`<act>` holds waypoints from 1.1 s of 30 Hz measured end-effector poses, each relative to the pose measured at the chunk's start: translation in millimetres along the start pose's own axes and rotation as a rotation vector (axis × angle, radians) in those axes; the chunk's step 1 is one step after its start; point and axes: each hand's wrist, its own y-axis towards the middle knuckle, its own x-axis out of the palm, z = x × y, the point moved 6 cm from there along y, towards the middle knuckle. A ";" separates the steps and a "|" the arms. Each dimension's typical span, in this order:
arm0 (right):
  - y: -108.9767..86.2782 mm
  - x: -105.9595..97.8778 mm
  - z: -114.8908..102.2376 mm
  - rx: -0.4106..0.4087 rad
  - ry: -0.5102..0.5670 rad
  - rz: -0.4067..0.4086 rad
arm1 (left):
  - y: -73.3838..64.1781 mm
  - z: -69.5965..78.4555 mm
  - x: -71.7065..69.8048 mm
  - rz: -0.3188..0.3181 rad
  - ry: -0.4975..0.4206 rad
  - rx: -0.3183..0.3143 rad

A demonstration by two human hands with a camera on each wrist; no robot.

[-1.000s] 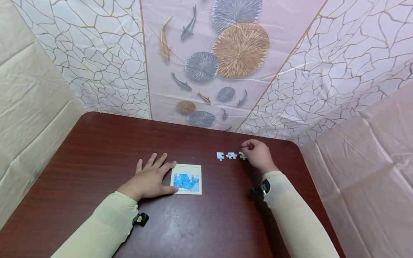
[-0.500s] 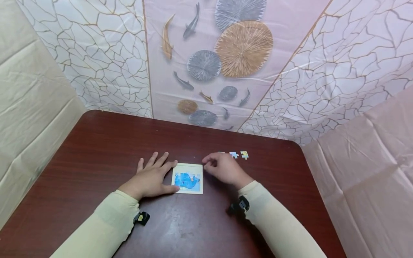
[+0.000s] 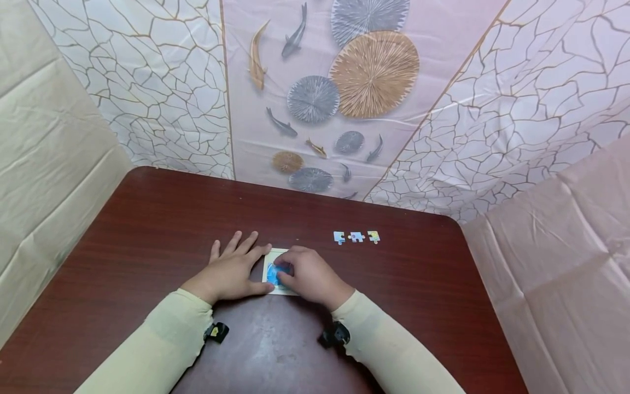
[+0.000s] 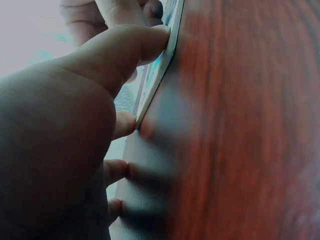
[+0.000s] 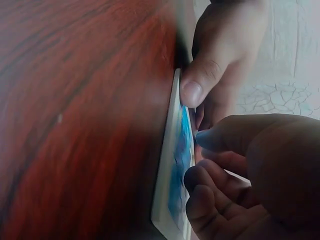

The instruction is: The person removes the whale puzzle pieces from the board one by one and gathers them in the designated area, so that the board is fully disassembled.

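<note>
A small square jigsaw puzzle board (image 3: pixel 279 291) with a pale frame and a blue picture lies on the table. My left hand (image 3: pixel 227 278) rests beside its left edge with fingers spread, the thumb and index fingertip touching the frame. Over the board's right part is my right hand (image 3: pixel 312 275), fingers bent and thumb apart from the index finger, at the blue puzzle pieces (image 5: pixel 179 172). Whether it pinches a piece is not clear. It hides the board's right half in the head view. Beyond it lie three loose jigsaw pieces (image 3: pixel 356 237) in a row.
The dark red wooden table (image 3: pixel 162 224) extends around the board. Patterned cloth (image 3: pixel 315 109) hangs behind its far edge, with plain cloth (image 3: pixel 556 262) on the right side. Black wrist devices (image 3: pixel 336 334) sit at both cuffs.
My right hand has left the rightmost loose piece and moved left and nearer, onto the board. The three loose pieces still lie in their row. My left hand stays in place.
</note>
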 end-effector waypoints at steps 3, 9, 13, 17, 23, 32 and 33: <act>1.9 3.3 -0.7 0.006 -0.005 0.015 | 0.5 0.0 0.4 -0.005 -0.002 0.001; 2.5 8.1 3.2 0.026 0.032 0.025 | 0.5 -2.2 1.6 -0.006 -0.005 -0.001; -0.4 9.9 5.4 0.036 0.055 0.015 | 0.0 -1.2 0.8 -0.005 -0.015 0.001; -3.6 11.7 6.3 0.043 0.075 0.008 | -0.3 0.2 0.1 -0.001 -0.023 0.004; -8.0 17.2 6.7 0.046 0.077 0.055 | -1.0 0.8 0.5 0.001 -0.029 0.008; -9.0 20.7 6.4 0.046 0.039 0.066 | 0.6 -0.4 1.6 0.007 -0.012 0.005; -9.0 20.4 5.7 0.043 0.032 0.062 | 0.8 -0.1 1.6 0.007 -0.011 0.006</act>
